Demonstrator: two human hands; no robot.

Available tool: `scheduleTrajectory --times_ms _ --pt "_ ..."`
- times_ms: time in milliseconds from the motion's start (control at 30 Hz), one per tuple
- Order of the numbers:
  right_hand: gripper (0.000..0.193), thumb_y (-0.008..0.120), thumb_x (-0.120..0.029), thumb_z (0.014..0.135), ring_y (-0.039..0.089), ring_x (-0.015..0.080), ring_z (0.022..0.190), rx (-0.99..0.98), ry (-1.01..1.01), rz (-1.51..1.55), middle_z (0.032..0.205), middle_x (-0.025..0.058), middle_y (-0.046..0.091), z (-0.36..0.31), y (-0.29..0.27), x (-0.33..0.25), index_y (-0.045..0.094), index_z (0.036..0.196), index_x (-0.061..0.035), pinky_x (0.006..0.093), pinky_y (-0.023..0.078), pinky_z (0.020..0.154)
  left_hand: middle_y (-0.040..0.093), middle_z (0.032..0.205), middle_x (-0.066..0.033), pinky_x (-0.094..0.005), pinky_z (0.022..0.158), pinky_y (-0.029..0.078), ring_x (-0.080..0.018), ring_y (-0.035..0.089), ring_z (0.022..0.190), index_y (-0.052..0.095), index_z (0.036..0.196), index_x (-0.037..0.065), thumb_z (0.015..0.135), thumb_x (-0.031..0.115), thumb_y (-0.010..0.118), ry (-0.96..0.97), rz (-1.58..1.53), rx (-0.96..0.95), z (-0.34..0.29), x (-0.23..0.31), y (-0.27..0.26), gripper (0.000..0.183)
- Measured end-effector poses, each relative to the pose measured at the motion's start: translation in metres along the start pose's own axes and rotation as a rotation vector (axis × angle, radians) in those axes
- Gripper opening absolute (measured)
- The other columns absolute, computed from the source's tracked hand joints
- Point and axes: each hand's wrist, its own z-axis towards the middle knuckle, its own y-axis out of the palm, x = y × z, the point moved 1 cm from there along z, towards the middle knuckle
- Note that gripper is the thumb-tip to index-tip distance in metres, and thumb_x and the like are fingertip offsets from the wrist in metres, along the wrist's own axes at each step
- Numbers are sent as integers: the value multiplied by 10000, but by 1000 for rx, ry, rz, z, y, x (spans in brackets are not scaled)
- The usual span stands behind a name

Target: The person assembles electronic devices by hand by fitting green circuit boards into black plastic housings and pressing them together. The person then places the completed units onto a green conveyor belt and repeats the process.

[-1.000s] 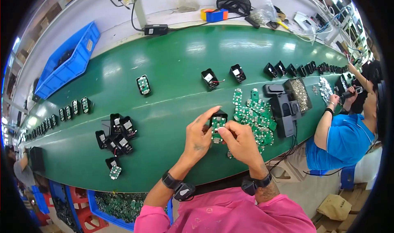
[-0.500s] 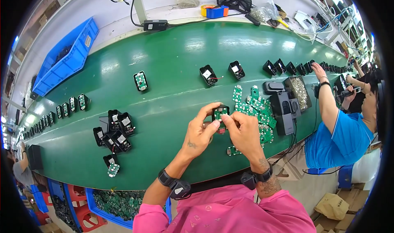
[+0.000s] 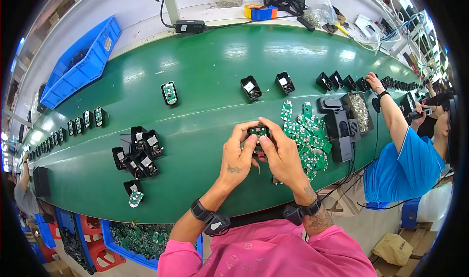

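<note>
Gripping a small black case (image 3: 258,127) just left of the heap of green circuit boards (image 3: 309,142), the left hand (image 3: 239,155) and right hand (image 3: 280,156) close around its sides, both thumbs on the green board (image 3: 258,133) in its open face. From where I stand, it looks light and stiff, its shell probably smooth enough to slip a little, the board's tiny parts the fragile bit. I'd hold the outer walls and touch the board only near its edges. Similar open cases (image 3: 145,162) cluster well left of the heap.
</note>
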Motion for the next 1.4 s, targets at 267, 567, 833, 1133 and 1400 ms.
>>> scheduleTrajectory --times_ms 267,567,833,1133,1400 --pt "347 536 -90 999 577 89 685 11 -7 169 800 26 606 21 20 17 540 1344 -54 260 517 614 705 1015 -129 -259 489 533 -138 676 656 571 1238 39 1001 83 520 164 180 124 9 -2 -9 246" --pt "501 604 -133 962 623 143 789 -56 -79 -16 963 93 680 31 10 18 479 1442 -63 310 519 678 652 1010 -109 -258 516 574 -147 669 679 551 1252 35 1013 109 493 81 -15 188 31 16 -39 257" --pt "495 551 -86 971 651 171 843 37 -230 81 998 129 674 7 -11 -6 471 1458 -61 312 531 762 678 989 -112 -271 517 576 -157 686 676 556 1323 44 1016 135 501 209 210 143 -3 34 10 325" --pt "263 527 -92 982 611 270 770 209 -403 21 918 130 610 -8 17 0 591 1228 -27 366 502 690 714 987 -123 -303 692 552 -167 683 783 601 1234 46 1037 186 499 518 476 416 -27 10 22 262" --pt "335 549 -146 976 626 370 826 45 -217 89 954 196 646 33 28 23 550 1267 21 418 508 750 687 880 -103 -293 474 512 -147 661 630 630 1169 21 1029 191 489 152 342 405 17 4 -2 262"
